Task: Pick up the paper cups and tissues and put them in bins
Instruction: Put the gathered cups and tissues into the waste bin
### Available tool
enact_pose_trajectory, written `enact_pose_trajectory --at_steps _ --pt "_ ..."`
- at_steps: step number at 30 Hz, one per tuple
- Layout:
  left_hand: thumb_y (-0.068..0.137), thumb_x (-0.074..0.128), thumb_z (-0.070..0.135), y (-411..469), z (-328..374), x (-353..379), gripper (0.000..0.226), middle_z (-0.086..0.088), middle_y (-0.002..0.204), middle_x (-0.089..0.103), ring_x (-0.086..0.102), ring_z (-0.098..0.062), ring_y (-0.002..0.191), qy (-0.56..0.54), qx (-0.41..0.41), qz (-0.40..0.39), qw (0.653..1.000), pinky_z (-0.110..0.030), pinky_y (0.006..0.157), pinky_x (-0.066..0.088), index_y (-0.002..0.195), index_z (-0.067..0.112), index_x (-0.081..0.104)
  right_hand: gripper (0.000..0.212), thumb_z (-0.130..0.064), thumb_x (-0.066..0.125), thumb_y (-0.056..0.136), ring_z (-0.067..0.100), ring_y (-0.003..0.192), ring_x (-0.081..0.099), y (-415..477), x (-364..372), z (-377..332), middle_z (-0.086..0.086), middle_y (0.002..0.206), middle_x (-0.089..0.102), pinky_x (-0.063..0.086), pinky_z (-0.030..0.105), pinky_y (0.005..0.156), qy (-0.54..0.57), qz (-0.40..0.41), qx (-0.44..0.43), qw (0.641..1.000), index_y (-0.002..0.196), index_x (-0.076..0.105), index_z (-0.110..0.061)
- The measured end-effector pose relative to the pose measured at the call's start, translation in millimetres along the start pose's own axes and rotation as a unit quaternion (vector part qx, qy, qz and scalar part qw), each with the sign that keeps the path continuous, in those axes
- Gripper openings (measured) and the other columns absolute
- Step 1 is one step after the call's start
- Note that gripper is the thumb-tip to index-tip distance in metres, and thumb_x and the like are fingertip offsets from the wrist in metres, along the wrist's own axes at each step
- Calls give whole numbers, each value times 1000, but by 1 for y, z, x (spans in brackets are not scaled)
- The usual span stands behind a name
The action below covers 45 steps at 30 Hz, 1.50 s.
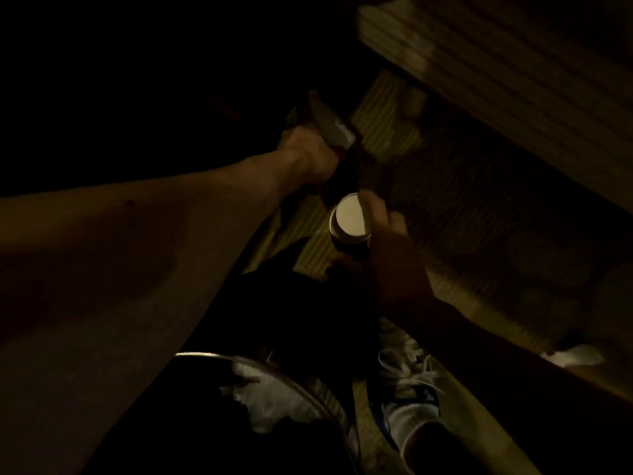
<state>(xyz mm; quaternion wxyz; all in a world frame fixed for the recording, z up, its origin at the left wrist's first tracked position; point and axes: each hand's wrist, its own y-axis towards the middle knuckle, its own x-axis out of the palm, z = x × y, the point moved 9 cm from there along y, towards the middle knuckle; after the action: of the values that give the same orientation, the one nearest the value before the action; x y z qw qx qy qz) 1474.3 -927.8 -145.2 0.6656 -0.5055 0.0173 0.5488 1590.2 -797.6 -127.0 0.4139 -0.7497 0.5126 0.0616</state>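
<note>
Bin (212,355) standing low beside the legs, tissues (270,395) lying inside. Left hand (305,156) gripping what looks like a paper cup (339,135), blurred. Right hand (390,248) pinching a second cup (349,221) at its rim. Judgement: bringing both over the bin mouth before letting go; loose tissue (575,358) lying on the carpet (462,200), far right

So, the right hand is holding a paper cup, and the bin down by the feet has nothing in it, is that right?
Not quite: the bin is not empty. The head view shows crumpled white tissues already lying inside it. The rest stands: the right hand does hold the paper cup.
</note>
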Motion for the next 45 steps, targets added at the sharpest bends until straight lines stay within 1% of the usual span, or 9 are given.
enact_pose_trajectory --at_steps 4,8,11,13,20,25,33,40,45 --pt "91 67 24 3 -10 -1 60 -8 140 50 54 -23 122 4 12 48 999 -24 89 50 143 11 41 73 -33 77 81 31 110 55 2 -15 16 15 126 52 35 27 73 -10 96 29 995 136 38 -4" --pt "97 58 22 -14 -12 -13 42 -8 126 57 57 -9 72 -37 2 74 997 -14 37 44 134 8 45 60 -30 79 77 28 102 58 -14 -35 31 9 111 57 44 32 75 78 149 64 984 120 43 -6" --pt "99 52 29 -40 -4 -12 27 -14 105 70 69 -24 75 -19 10 38 999 -33 59 60 113 7 59 50 -35 78 78 11 86 58 -40 -52 43 -6 99 53 46 18 64 187 177 124 958 108 41 -22" --pt "99 51 32 -66 4 -9 22 -12 96 72 71 -28 83 -17 8 25 1000 -43 75 61 96 13 61 46 -35 77 80 15 89 63 -63 -59 50 -3 101 57 56 28 69 269 188 165 930 106 41 -23" --pt "91 59 44 -184 70 21 26 -9 96 72 72 -26 80 -113 32 -39 992 -43 72 62 93 18 61 46 -34 63 92 23 85 74 -178 -100 42 12 114 63 61 36 73 536 140 253 793 128 43 -13" --pt "66 70 66 -317 118 29 49 1 93 71 68 -18 88 -201 71 -54 975 -42 82 59 87 23 65 52 -37 60 94 21 87 74 -282 -148 20 11 118 65 60 37 77 544 127 204 804 137 41 -14" --pt "80 79 31 -475 151 30 21 3 88 72 68 -15 88 -238 158 -23 958 -36 73 58 87 21 62 42 -38 65 85 29 94 72 -428 -171 14 10 105 74 59 33 62 615 61 165 769 122 53 -23" --pt "83 75 31 -527 217 58 15 11 92 66 65 -8 91 -219 215 -3 952 -43 77 60 85 23 63 34 -38 52 96 26 97 72 -465 -240 49 10 113 71 57 38 79 544 83 136 824 126 52 -22" --pt "83 76 32 -528 250 121 20 6 87 70 66 -11 89 -161 221 12 962 -47 78 59 77 19 63 34 -40 51 95 24 94 72 -467 -241 116 10 109 71 57 37 83 591 122 153 783 121 55 -19"
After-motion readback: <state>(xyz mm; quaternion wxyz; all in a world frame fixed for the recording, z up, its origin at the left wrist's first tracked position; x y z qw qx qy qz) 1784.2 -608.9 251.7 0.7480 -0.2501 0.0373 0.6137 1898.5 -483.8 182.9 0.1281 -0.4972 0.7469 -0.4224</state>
